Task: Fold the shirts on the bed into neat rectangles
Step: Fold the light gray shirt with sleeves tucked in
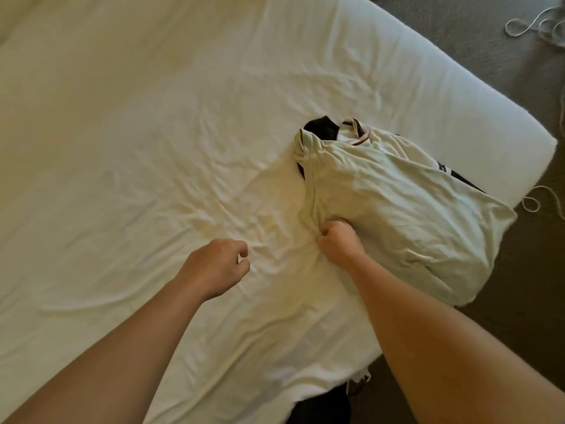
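Pulling the top shirt off the pile

The wide bed in its wrinkled cream sheet carried a pale green cotton T-shirt heaped on darker shirts near its right edge. My right hand clenched its fabric; my left hand hung loosely curled, holding nothing. Best dragged flat toward the bed's middle, I judged.

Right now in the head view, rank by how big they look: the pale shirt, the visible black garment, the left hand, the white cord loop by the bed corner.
1. Pale shirt
2. Left hand, closer to the camera
3. Black garment, mostly covered
4. Cord loop
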Demonstrator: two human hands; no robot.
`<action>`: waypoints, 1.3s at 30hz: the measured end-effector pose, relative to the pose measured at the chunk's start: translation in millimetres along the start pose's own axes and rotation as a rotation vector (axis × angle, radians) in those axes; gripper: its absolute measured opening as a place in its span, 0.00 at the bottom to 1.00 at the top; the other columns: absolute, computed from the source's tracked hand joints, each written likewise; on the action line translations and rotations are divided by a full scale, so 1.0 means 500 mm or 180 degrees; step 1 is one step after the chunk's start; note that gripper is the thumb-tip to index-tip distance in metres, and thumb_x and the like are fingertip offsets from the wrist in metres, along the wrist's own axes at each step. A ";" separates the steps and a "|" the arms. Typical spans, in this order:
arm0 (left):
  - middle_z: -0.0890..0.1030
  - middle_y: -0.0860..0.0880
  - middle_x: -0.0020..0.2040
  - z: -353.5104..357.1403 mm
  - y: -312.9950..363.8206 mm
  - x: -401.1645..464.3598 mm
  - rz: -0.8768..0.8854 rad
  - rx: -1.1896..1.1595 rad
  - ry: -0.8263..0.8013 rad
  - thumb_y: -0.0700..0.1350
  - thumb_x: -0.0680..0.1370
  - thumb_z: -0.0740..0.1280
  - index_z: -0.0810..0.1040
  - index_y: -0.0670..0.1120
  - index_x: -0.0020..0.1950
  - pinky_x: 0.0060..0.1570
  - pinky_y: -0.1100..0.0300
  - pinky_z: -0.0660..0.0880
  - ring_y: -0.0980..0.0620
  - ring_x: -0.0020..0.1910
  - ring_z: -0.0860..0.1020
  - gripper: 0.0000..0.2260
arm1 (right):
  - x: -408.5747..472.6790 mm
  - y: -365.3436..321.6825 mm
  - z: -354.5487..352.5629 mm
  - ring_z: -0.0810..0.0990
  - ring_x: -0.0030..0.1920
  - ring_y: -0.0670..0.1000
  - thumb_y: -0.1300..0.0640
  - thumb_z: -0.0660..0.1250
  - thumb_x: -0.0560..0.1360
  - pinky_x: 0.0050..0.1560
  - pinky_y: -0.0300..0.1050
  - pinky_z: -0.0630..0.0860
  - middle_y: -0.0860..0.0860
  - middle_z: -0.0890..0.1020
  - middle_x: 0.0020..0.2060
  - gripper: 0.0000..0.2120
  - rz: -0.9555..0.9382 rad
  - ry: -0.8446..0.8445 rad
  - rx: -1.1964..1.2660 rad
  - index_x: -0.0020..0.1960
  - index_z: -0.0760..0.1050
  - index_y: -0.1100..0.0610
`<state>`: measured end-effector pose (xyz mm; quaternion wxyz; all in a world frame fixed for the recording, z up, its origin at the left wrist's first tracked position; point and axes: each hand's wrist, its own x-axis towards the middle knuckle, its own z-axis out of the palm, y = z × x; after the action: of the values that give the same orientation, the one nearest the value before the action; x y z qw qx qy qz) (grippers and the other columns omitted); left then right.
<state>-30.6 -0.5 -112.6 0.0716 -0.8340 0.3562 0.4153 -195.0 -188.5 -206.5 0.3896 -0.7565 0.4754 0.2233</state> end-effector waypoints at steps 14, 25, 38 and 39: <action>0.80 0.51 0.61 -0.196 0.058 -0.343 0.0194 -0.0259 0.0649 0.59 0.79 0.66 0.76 0.54 0.66 0.58 0.50 0.76 0.49 0.58 0.78 0.17 | -0.410 -0.363 -0.344 0.69 0.33 0.51 0.59 0.67 0.75 0.33 0.41 0.66 0.52 0.73 0.36 0.10 -0.0597 -0.0505 -0.0729 0.37 0.69 0.56; 0.82 0.49 0.56 -0.268 -0.038 -0.884 0.0965 -0.2003 0.1341 0.59 0.69 0.80 0.76 0.53 0.66 0.51 0.55 0.79 0.47 0.55 0.80 0.29 | -1.085 -0.693 -0.377 0.65 0.38 0.51 0.65 0.64 0.75 0.39 0.39 0.64 0.50 0.67 0.37 0.13 -0.2796 0.0501 -0.1592 0.35 0.66 0.54; 0.82 0.48 0.45 -0.292 -0.287 -1.358 -0.0779 -0.1069 0.2951 0.48 0.76 0.71 0.83 0.47 0.49 0.44 0.54 0.77 0.48 0.47 0.81 0.06 | -1.555 -0.940 -0.352 0.69 0.42 0.47 0.56 0.63 0.82 0.39 0.38 0.65 0.47 0.71 0.41 0.11 -0.4576 0.1495 0.0013 0.41 0.67 0.53; 0.83 0.49 0.45 -0.298 -0.298 -1.398 -0.0820 -0.1240 0.3161 0.50 0.76 0.72 0.83 0.47 0.48 0.45 0.55 0.77 0.49 0.47 0.81 0.07 | -1.581 -0.953 -0.355 0.68 0.41 0.46 0.56 0.63 0.82 0.38 0.39 0.65 0.47 0.70 0.40 0.12 -0.4642 0.1525 0.0115 0.40 0.65 0.52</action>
<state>-118.0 421.1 477.1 -0.2106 -0.9645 0.1586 0.0178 -129.8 216.7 639.1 0.3369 -0.9000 -0.0688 -0.2680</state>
